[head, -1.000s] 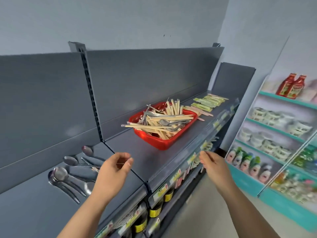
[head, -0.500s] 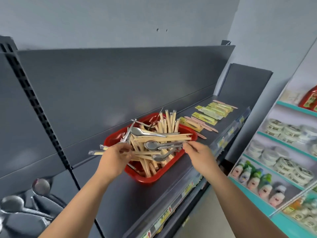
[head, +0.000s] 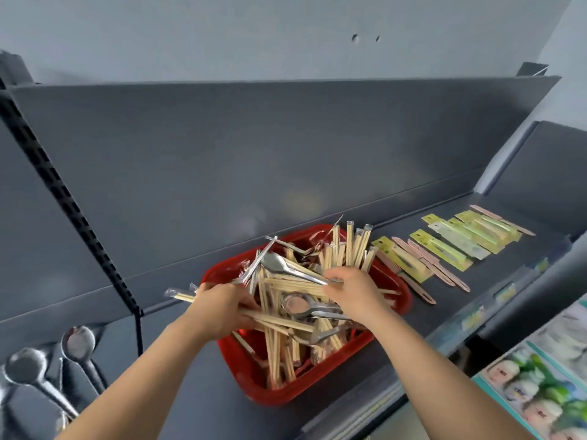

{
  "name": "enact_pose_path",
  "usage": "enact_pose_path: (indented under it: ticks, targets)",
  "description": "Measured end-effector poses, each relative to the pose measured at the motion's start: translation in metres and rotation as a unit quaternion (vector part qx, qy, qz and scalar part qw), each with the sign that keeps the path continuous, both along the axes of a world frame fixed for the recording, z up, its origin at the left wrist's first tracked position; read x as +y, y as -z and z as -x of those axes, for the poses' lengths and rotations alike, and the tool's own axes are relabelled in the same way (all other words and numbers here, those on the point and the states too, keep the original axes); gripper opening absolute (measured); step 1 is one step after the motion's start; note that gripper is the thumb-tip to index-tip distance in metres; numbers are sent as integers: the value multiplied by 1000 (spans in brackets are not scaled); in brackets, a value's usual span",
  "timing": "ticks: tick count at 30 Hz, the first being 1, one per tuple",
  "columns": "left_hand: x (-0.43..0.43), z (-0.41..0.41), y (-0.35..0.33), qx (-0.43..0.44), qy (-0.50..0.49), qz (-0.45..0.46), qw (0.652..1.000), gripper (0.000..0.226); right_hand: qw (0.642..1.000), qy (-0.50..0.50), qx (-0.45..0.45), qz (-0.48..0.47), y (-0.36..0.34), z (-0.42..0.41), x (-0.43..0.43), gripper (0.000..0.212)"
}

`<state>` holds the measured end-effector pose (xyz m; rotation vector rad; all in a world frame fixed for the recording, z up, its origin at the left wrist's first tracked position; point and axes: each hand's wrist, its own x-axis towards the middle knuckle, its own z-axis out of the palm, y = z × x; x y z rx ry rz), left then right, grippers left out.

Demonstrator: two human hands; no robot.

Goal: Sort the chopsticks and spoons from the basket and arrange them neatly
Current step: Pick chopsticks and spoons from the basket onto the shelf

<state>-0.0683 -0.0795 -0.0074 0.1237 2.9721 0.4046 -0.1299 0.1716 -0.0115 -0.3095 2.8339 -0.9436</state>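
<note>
**Both hands in the basket, a spoon under the right**

We have both hands down in the red basket [head: 273,396], which sits on the grey shelf [head: 190,376] heaped with wrapped wooden chopsticks [head: 276,347] and metal spoons. Our left hand [head: 222,308] has its fingers closed round a small bundle of chopsticks; their long axis runs left to right, with the wrapped ends poking out past the basket's left rim. Our right hand [head: 352,290] rests over the middle of the heap, fingers curled and touching the handle end of a spoon [head: 279,265]. Whether they have actually pinched it we cannot tell. That spoon lies with its bowl up and to the left of the right fingers, handle running down-right toward them, so the right hand is clearly the nearer one for it. Sorted spoons [head: 76,341] lie on the shelf well to the left; packaged chopsticks [head: 444,246] are laid out to the right of the basket. We judge the sorting far from done.
</note>
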Motion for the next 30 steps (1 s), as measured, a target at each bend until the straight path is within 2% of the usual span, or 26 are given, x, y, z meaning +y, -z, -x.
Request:
enact_pose_path:
  ticks: [3,7,10,14,15,17,22,23,26,30]
  targets:
    - [2,0,-5,25,-38,5,999,20,998,-39,14,-50,0,23,1,32]
    - [7,0,-11,50,-68,5,996,7,995,-69,15,-69,-2,53,7,16]
    - [14,3,-17,83,-89,20,992,13,997,-53,35,-53,-2,75,15,20]
    - [31,5,-25,73,-118,-58,989,20,997,-54,49,-36,8,93,27,38]
    - [37,6,-24,67,-116,-76,988,17,996,-64,49,-29,9,94,29,36]
    - [46,10,-19,64,-121,-85,987,7,996,-78,48,-1,10,94,34,17]
    - [64,21,1,86,-196,-77,974,22,978,-163,129,18,9,83,51,15]
    - [67,23,4,87,-211,-82,970,22,974,-186,129,-2,11,80,54,17]
    - [77,29,9,72,-233,-101,965,13,968,-221,101,-61,16,74,60,41]
    - [88,34,11,58,-256,-110,959,28,963,-236,93,-96,14,72,61,59]
